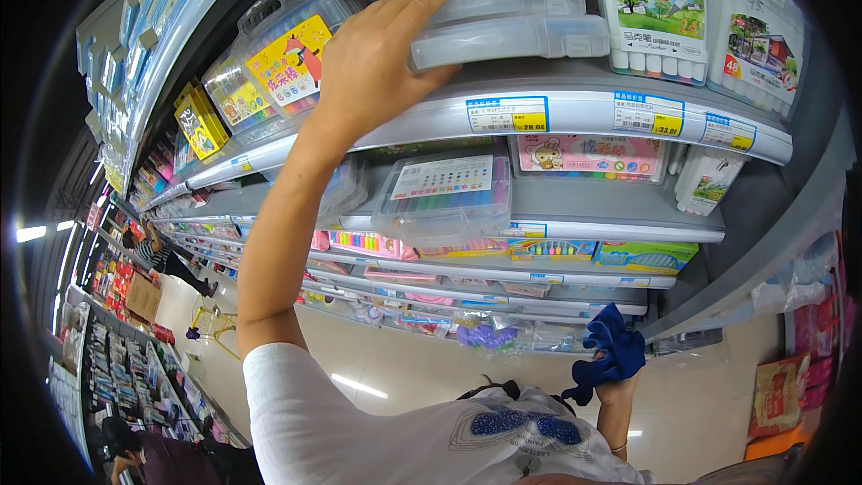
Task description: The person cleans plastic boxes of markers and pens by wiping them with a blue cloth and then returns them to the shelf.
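My left hand [377, 57] reaches up to the top shelf [572, 108] and grips two stacked translucent plastic cases. Its fingers lie over the upper case [515, 1], and the thumb shows at the lower case [512, 42]. Both lie flat, with their latches facing right. Lower right, near my body, my right hand [618, 387] holds a crumpled dark blue cloth [613, 347], which hides most of the fingers. Left of my left hand stands a clear carry case of colour sticks with a yellow fox label [289, 60]. To the right are upright marker sets [656, 13].
A clear case of coloured sticks [444, 195] juts over the edge of the shelf below. A pink boxed set [589, 156] lies beside it. In the aisle are a person in a striped top [148, 249], a yellow cart [214, 327] and a person in dark clothes [168, 451].
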{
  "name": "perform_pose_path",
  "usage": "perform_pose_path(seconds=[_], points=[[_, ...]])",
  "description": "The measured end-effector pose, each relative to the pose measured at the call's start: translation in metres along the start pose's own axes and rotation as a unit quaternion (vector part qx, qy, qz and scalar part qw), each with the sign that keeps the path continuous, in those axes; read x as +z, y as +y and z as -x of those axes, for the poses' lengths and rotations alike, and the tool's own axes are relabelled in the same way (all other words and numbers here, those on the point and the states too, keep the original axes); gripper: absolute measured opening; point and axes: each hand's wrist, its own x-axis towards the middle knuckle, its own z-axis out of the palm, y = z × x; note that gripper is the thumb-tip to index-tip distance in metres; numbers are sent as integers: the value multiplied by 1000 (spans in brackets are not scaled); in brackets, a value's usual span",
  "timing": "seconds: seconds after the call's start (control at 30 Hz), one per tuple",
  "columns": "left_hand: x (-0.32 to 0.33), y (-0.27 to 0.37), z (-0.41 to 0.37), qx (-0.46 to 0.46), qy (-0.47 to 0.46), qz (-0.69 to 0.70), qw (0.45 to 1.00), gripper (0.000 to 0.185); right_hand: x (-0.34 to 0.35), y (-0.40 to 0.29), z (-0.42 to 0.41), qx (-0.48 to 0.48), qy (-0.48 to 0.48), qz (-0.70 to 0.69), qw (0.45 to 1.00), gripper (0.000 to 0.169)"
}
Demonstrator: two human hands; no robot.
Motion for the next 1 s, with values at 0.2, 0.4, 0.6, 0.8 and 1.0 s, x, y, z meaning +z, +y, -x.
perform_pose_path(seconds=[0.2,0.4,0.6,0.8,1.0], points=[[-22,24,28,2,63,-39,997,64,-13,7,5,36,-19,-37,998,39],[-57,39,49,82,138,-67,985,38,-24,12,-2,13,-42,-13,999,43],[-117,69,102,57,54,-99,992,31,-17,2,-14,47,-83,-56,994,42],[-140,105,180,12,40,-109,993,30,-6,-4,-22,38,-100,43,993,48],[-141,109,210,-64,-58,-110,990,27,-3,4,-21,23,-112,163,980,53]])
